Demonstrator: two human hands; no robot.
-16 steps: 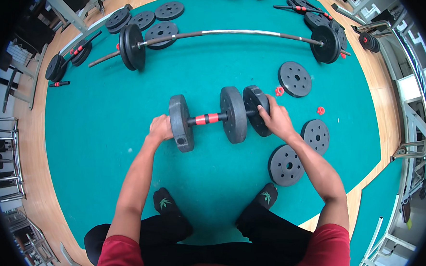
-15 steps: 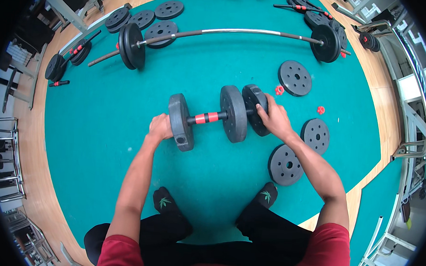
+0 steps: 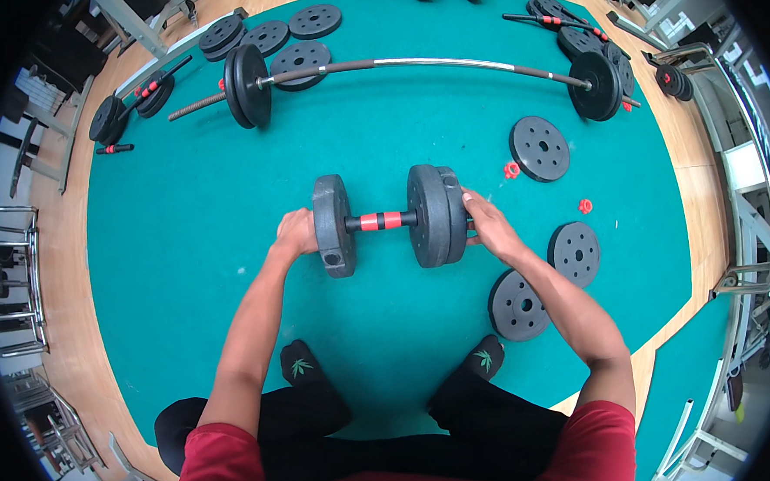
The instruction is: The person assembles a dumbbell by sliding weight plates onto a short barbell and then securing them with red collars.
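Presently, one dumbbell (image 3: 380, 221), red-and-black grip, black plates; located over the green mat (image 3: 183, 273), ahead of the person's feet and between the two hands. Whether it bears on the mat cannot be told.

Left hand (image 3: 297, 233): bent, set against the outer face of the left plate (image 3: 333, 226); fingers largely hidden behind that plate, so how tightly they close, and on what, cannot be told.

Right hand (image 3: 490, 226): at the outer face of the outermost right plate (image 3: 455, 216), digits partly parted, tips at the plate; whether they also pinch the bar's end cannot be told.

Orientation: long axis roughly crosswise to the person, right end slightly farther from the body than the left. Plates upright on the bar, one at left, two at right with the outermost set close against the inner right plate (image 3: 425, 216).

Surroundings, right side: one loose plate (image 3: 530, 139) lying flat beyond the right hand; two red collars, nearer (image 3: 511, 170) and farther right (image 3: 585, 207); two more flat plates (image 3: 574, 253) (image 3: 515, 308) near the right forearm.

Far side: one long barbell (image 3: 446, 63), crosswise, loaded at both ends.
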